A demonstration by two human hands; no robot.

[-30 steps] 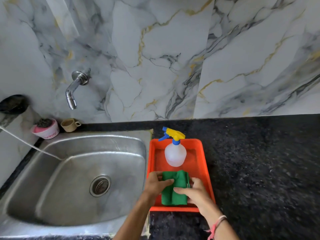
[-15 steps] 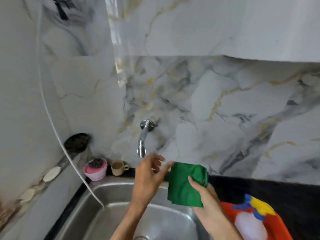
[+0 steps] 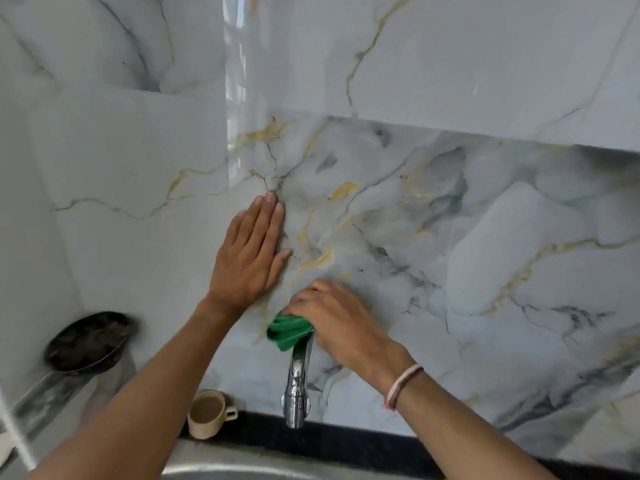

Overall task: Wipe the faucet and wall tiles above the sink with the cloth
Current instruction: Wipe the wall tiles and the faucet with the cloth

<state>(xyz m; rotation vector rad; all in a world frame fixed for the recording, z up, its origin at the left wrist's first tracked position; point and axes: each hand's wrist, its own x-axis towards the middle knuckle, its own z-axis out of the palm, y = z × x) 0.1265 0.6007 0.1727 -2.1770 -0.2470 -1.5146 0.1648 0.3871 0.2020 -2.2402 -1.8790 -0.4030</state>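
Observation:
A chrome faucet (image 3: 297, 384) juts from the marble-patterned wall tiles (image 3: 485, 237) and points down over the sink. My right hand (image 3: 332, 315) grips a bunched green cloth (image 3: 288, 332) and presses it on the faucet's upper end, where it meets the wall. My left hand (image 3: 251, 252) lies flat on the tiles just above and left of the faucet, fingers together and pointing up, holding nothing. The faucet's base is hidden under the cloth and my right hand.
A small beige cup (image 3: 207, 414) stands on the black counter strip (image 3: 381, 441) left of the faucet. A dark round dish (image 3: 86, 341) sits on a ledge at the left. The steel sink rim (image 3: 225, 471) shows at the bottom edge.
My view has risen and closed in on the wall. My right hand carried the cloth up from over the sink onto the faucet's top. My left hand let go of the cloth and went flat on the tiles.

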